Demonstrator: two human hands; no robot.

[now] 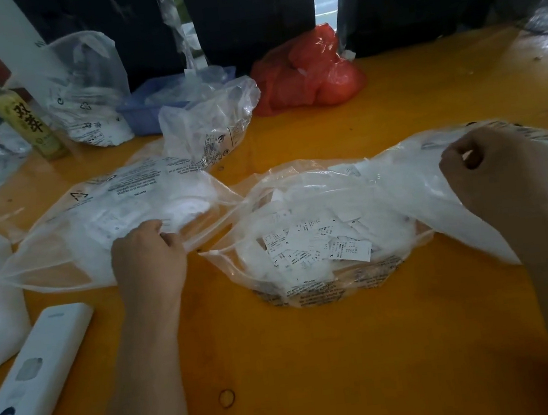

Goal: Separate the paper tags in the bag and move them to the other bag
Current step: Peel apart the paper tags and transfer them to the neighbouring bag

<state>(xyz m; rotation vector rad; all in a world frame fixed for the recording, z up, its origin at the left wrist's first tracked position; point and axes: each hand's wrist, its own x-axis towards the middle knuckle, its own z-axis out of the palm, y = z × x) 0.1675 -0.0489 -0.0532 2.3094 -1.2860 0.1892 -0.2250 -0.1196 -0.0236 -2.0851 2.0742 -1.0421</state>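
Orange table (318, 357) holds small white printed paper tags (319, 246) inside clear bag (401, 185).

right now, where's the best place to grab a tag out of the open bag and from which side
Probably pinch one of the loose tags lying flat on top of the pile by a free edge, coming straight down through the bag's open mouth. The right hand holds the far film lifted, so the top is open; the left hand grips the other bag.
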